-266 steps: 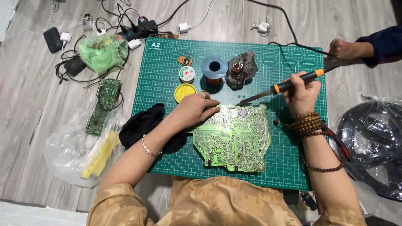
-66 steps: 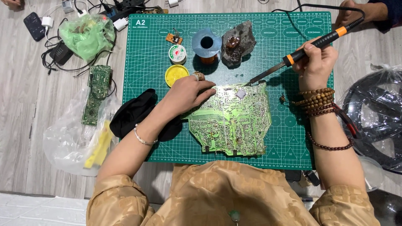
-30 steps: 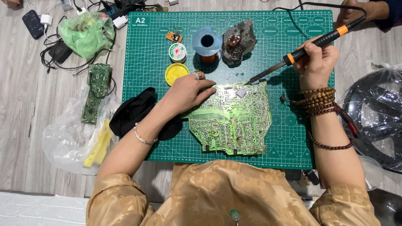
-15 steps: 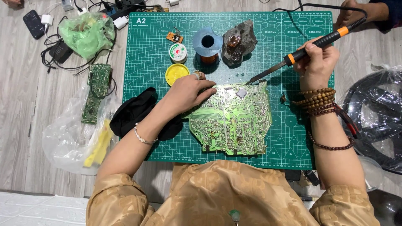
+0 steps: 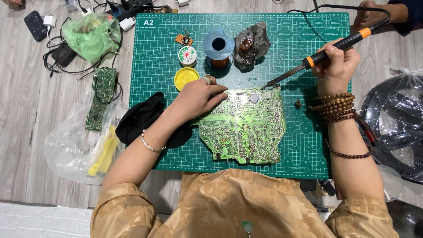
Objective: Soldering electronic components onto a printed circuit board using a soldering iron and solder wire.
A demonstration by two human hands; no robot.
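The left hand (image 5: pixel 196 98) lies flat, fingers released, on a green circuit board (image 5: pixel 242 125). The right hand (image 5: pixel 337 61) grasps a soldering iron (image 5: pixel 324 52), tip touching the board's top edge.

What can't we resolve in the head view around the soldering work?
- Whether the soldering iron tip touches the circuit board: too small to tell.
- Under the left hand: its palm hides that board edge.
- Board joints and parts: too small.
- Right hand grip: fingers hide the handle's middle.
- Iron's cable: cut off by the top edge.
- Another person's hand, top right: cut off by the top edge.
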